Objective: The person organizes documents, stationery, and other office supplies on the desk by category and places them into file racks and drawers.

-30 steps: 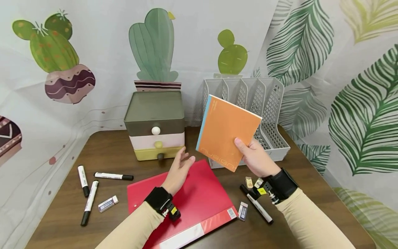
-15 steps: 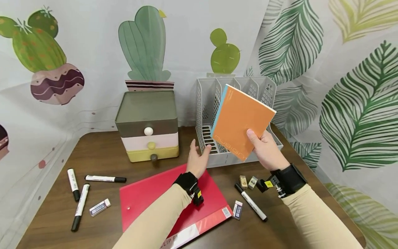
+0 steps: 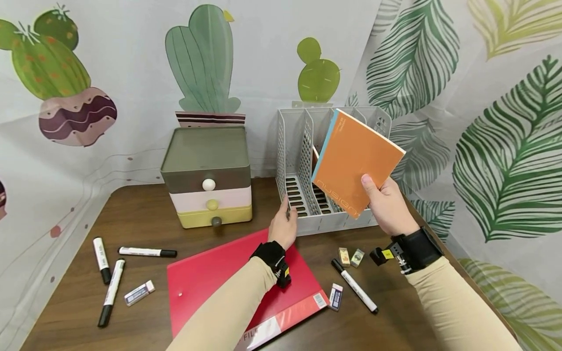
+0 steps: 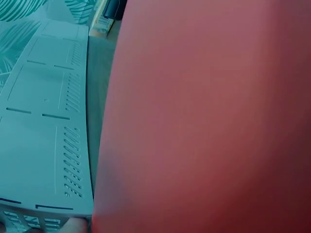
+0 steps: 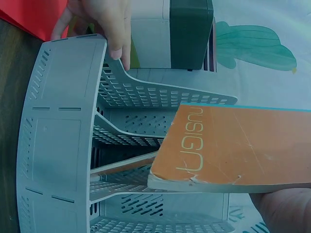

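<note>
My right hand (image 3: 390,207) holds an orange notebook (image 3: 357,163) with a blue spine, thumb on its cover. The notebook is tilted in front of a grey file rack (image 3: 322,225) with several upright compartments. My left hand (image 3: 283,226) grips the rack's front left corner; in the right wrist view its fingers (image 5: 114,36) bend over the side wall's edge. A thin brown-edged book or notebook (image 5: 121,165) leans inside one of the compartments. Below my left forearm lies a red clip file (image 3: 206,287), which fills most of the left wrist view.
A small drawer box (image 3: 206,165) stands left of the rack. Several black-capped markers (image 3: 111,292) and an eraser (image 3: 139,292) lie at the left. On the right are another marker (image 3: 354,286), an eraser (image 3: 335,297) and two small blocks (image 3: 344,257).
My left hand has moved right from over the red file to the rack's front corner and taken hold of it. The orange notebook has moved right and up in my right hand.
</note>
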`<state>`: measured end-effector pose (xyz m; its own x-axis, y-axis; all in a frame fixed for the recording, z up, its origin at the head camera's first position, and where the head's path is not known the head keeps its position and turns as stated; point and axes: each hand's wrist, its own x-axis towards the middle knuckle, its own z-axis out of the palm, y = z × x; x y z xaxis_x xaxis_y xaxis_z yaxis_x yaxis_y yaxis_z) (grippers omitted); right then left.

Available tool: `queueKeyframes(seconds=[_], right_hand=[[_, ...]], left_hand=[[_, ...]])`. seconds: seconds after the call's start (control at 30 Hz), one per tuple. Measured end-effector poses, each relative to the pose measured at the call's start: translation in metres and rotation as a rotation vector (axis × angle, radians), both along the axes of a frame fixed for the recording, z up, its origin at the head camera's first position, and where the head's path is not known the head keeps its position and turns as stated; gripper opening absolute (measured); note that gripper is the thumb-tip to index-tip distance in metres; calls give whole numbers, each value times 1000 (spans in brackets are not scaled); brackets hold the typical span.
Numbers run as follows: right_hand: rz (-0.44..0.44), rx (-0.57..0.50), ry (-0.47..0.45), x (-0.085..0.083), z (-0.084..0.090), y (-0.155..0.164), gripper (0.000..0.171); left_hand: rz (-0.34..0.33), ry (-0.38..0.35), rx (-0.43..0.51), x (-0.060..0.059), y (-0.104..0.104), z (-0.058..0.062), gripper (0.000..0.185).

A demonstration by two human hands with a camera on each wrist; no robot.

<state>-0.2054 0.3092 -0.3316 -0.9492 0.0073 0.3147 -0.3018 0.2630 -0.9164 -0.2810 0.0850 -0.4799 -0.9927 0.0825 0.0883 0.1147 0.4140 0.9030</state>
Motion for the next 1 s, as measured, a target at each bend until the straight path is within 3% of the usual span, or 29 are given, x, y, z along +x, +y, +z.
queueKeyframes(seconds=[0.17,0.4,0.67,1.0], right_hand=[[-59,28,63,-4,2,-2,45],[-125,-74,170,-13,6,-12,38],[-301,66,283,-41,1,-27,36],[-233,182,242,-78,-22,-38,45]], left_hand=[[17,25,4,-3,1,-7,60],[-1,35,-12,0,2,-5,58],[-24,24,-25,2,2,-2,58],[-23,35,-13,1,-1,-2,58]])
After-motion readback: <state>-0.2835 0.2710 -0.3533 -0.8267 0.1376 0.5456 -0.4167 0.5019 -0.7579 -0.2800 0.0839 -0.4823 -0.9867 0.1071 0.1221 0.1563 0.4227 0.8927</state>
